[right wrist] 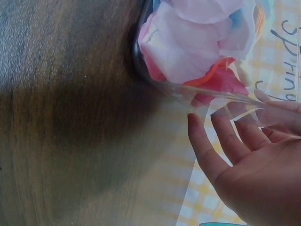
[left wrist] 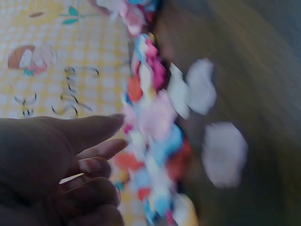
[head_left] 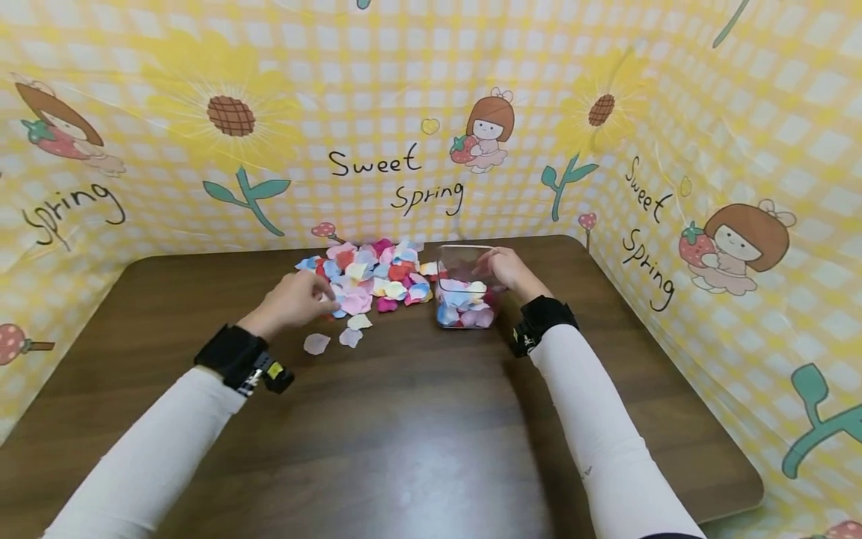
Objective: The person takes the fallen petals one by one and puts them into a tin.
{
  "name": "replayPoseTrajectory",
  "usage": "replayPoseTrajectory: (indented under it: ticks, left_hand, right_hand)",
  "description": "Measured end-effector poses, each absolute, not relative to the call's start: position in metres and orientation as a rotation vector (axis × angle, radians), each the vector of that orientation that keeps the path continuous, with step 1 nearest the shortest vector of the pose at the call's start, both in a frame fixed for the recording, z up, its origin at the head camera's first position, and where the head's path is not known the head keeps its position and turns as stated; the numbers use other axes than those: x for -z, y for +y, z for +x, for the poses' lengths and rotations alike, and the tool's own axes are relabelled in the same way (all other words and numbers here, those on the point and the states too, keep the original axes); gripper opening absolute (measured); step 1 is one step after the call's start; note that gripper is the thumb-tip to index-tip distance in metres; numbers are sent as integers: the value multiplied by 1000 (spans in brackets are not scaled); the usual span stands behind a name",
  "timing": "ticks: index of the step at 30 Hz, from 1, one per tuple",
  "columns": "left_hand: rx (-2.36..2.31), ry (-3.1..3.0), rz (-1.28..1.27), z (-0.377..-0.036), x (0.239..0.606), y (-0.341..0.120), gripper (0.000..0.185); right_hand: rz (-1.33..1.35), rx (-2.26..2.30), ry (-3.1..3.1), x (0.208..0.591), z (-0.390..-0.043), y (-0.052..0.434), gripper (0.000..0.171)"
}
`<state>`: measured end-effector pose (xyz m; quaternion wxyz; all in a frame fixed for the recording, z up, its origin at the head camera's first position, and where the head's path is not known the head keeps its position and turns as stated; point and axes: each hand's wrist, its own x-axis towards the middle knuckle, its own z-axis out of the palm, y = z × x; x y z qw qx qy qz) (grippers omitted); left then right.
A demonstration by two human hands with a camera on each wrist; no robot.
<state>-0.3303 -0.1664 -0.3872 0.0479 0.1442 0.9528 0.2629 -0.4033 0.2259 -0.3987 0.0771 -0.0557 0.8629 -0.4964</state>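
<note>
A pile of coloured fabric petals point(head_left: 372, 275) lies at the back middle of the brown table point(head_left: 417, 419). My left hand point(head_left: 326, 299) hovers at the pile's left edge. In the blurred left wrist view, the left hand point(left wrist: 117, 136) has loosely curled fingers with nothing seen between them, just short of the petals point(left wrist: 155, 127). A clear plastic container point(head_left: 465, 258) partly filled with petals stands right of the pile. My right hand point(head_left: 494, 266) rests against its right side. Up close, the right hand's point(right wrist: 230, 125) straight fingers lie along the clear wall point(right wrist: 141, 61).
Three pale loose petals point(head_left: 316, 343) lie on the wood in front of the pile, one showing large and white point(left wrist: 225, 153) in the left wrist view. A yellow checked cloth backdrop point(head_left: 377, 165) walls the table on three sides. Bare wood stretches toward me.
</note>
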Motion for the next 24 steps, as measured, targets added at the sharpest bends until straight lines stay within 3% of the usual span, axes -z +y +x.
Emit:
replayPoseTrajectory:
  ticks: [6,14,24]
  left_hand:
    - [-775,2784,478,-312,408,-201,17]
    - [-840,2735,491,-308,424,-201,10]
    - [-918,2961,552,-332,360,-136,15]
  right_hand:
    - [-165,1536,2553,400,-403,225,48]
    - [-155,1598,2506,404,-404,225,46]
    - [-123,1560,2530,401,-404,225,49]
